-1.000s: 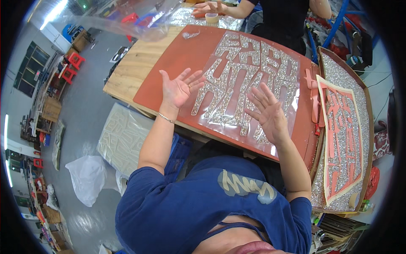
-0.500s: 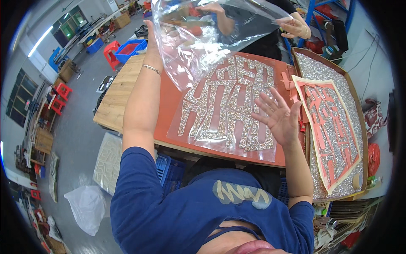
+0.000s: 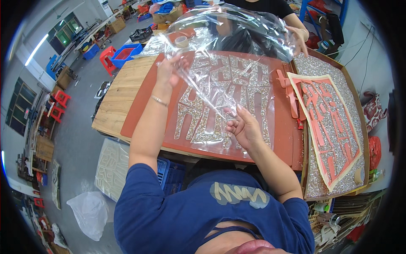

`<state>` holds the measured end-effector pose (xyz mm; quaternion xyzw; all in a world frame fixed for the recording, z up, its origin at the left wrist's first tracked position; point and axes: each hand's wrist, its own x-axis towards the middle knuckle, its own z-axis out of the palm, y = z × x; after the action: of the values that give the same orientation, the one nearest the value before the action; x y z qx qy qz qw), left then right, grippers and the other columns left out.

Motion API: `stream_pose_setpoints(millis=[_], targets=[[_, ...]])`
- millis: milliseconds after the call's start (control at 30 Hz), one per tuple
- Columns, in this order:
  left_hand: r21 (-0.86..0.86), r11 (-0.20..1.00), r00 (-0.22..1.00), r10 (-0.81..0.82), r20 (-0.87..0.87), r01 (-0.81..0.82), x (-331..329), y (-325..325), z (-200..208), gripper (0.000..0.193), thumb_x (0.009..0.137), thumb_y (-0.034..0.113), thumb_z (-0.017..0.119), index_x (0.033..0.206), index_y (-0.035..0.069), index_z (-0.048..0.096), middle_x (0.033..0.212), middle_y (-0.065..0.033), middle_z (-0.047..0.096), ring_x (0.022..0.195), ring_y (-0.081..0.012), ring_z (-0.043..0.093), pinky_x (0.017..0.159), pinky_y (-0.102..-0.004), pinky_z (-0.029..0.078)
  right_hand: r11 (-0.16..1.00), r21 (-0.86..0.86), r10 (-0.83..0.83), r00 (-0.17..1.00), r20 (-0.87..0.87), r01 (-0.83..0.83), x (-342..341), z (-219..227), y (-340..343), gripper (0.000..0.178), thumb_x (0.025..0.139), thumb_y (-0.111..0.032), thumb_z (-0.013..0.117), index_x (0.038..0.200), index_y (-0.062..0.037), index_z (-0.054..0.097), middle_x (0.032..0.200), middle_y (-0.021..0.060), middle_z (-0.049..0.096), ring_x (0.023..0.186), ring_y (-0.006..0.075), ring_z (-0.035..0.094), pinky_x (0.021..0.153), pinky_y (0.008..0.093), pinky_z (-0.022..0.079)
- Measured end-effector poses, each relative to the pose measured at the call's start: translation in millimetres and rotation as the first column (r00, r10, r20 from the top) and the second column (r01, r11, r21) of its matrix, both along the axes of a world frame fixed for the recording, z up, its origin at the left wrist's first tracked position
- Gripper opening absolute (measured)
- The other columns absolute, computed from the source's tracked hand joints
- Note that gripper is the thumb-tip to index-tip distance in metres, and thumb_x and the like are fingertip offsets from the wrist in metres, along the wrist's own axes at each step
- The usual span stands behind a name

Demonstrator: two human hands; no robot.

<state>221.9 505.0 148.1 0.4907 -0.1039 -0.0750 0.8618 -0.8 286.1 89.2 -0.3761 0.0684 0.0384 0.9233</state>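
Note:
A clear plastic film (image 3: 249,29) hangs in the air above the red board (image 3: 148,101), bulging up toward the far side. My left hand (image 3: 170,72) is closed on its near left part. Lower down and to the right, my right hand (image 3: 245,127) has its fingers curled together on the film's near edge. Beneath it lie sparkling stone-covered pieces (image 3: 211,131) with cut-out slots, set out side by side on a transparent sheet. Opposite me, a co-worker's hand (image 3: 298,39) grips the film's far right part.
A tray of loose glittering stones (image 3: 315,67) stands at the right, with a cream-framed red stencil (image 3: 334,169) on it. Coral strips (image 3: 292,99) lie beside the tray. A tape roll (image 3: 182,41) sits at the far left of the table; a blue crate (image 3: 127,53) stands beyond.
My left hand has come down and right with the film. My right hand, open and raised before, has moved left and closed on the film's edge. The film now spreads nearer me.

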Motion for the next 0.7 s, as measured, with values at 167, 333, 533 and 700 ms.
stream_pose_setpoints(millis=[167,333,533,700], targets=[[-0.087,0.996,0.964,-0.008,-0.267,-0.016,-34.3,11.1,-18.0,0.027,0.087,0.021,0.055,0.104,0.000,0.054,0.085,-0.0127,0.061,0.079,-0.0254,0.061,0.072,-0.0423,0.052,0.989,0.122,-0.061,0.978,-0.199,0.087,-2.9,-32.2,-6.3,0.018,0.088,-0.017,0.061,0.095,-0.0033,0.051,0.079,0.0043,0.058,0.054,0.0100,0.047,0.048,0.0238,0.040],[-0.178,0.975,0.972,0.096,-0.213,-0.135,-22.9,2.5,-8.6,0.028,0.084,0.026,0.061,0.092,0.000,0.056,0.077,-0.0122,0.062,0.065,-0.0221,0.062,0.065,-0.0377,0.055,1.000,0.015,-0.015,0.967,-0.256,0.019,-32.2,-41.4,2.4,0.032,0.086,-0.006,0.061,0.113,0.0035,0.048,0.081,0.0060,0.058,0.053,0.0091,0.046,0.047,0.0233,0.039],[0.734,0.602,0.933,0.339,0.122,-0.315,-13.9,6.9,-25.1,0.035,0.079,0.028,0.072,0.091,0.000,0.056,0.073,-0.0072,0.061,0.054,-0.0145,0.059,0.048,-0.0296,0.052,0.991,0.127,0.078,0.946,-0.314,-0.040,-66.5,-41.8,7.1,0.035,0.084,-0.003,0.062,0.117,0.0015,0.050,0.085,0.0075,0.059,0.054,0.0080,0.047,0.048,0.0227,0.039],[0.614,0.772,0.938,0.317,-0.142,-0.168,-47.9,38.7,-53.5,0.035,0.077,0.026,0.075,0.089,0.000,0.057,0.072,-0.0062,0.061,0.055,-0.0131,0.058,0.045,-0.0259,0.051,0.994,0.100,-0.011,0.954,-0.300,0.043,-88.7,-45.3,-6.0,0.023,0.088,-0.011,0.060,0.107,0.0012,0.055,0.085,0.0072,0.059,0.052,0.0075,0.043,0.044,0.0216,0.036]])
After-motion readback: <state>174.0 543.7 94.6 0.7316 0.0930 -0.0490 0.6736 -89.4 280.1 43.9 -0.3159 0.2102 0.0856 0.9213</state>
